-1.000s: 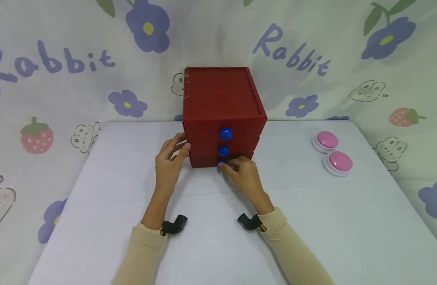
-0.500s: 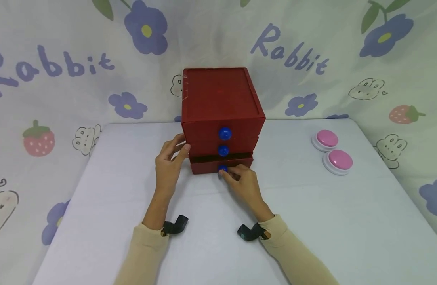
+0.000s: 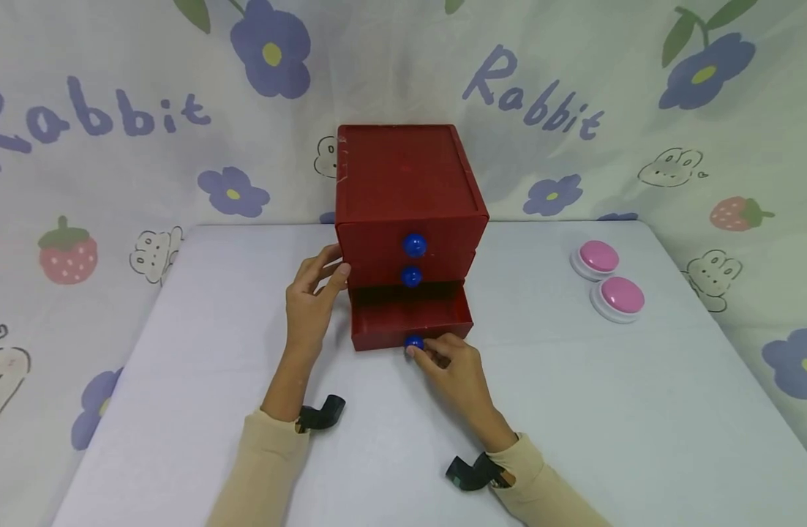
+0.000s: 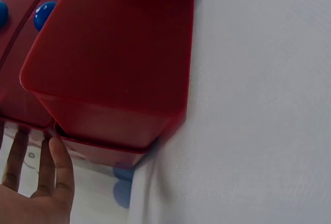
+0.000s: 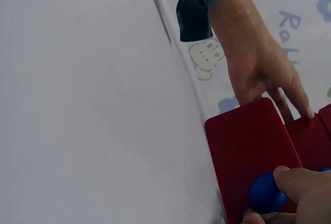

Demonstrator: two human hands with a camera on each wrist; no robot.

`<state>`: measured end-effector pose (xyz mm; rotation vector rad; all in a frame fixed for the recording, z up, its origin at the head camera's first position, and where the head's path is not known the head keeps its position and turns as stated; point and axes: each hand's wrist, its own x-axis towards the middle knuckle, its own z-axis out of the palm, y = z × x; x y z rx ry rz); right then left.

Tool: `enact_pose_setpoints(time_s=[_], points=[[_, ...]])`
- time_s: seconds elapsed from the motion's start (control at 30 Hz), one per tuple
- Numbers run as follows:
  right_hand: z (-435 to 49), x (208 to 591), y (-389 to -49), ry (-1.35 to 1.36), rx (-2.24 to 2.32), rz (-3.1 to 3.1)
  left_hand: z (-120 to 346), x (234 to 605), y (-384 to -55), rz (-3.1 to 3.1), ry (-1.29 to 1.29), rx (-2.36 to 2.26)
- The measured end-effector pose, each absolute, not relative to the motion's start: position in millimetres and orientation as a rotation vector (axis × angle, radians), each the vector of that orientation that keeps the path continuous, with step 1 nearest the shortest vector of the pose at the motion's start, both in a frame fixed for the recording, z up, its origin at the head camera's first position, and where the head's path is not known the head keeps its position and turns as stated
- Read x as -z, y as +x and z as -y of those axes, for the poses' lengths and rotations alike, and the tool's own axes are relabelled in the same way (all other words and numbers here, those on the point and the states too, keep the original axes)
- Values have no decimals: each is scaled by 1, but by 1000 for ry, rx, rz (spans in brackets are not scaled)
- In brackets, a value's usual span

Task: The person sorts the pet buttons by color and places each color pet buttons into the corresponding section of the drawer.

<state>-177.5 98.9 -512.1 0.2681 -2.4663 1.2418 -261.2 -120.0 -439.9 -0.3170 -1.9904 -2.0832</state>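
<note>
A red cabinet with three drawers stands at the back of the table, each drawer bearing a round blue knob. Its bottom drawer is pulled out, and the bare red floor inside shows in the head view. My right hand pinches that drawer's blue knob between thumb and fingers. Against the cabinet's left side rests my left hand, its fingers extended along the wall and the thumb near the front edge. In the left wrist view the left fingers touch the side behind the drawer. The upper two drawers are closed.
Two pink-topped round push buttons with white bases, a nearer one and a farther one, sit on the right of the white table. A patterned curtain hangs behind the table.
The bottom drawer has slid out toward me from its closed position, with my right hand drawing back on its knob. My left hand has stayed at the cabinet's side.
</note>
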Motion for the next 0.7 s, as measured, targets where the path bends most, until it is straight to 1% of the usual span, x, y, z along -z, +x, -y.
enact_pose_setpoints(time_s=[0.7], points=[[-101,514,-131,217,-1309,2487,119,443,-263,2000,-295,2066]])
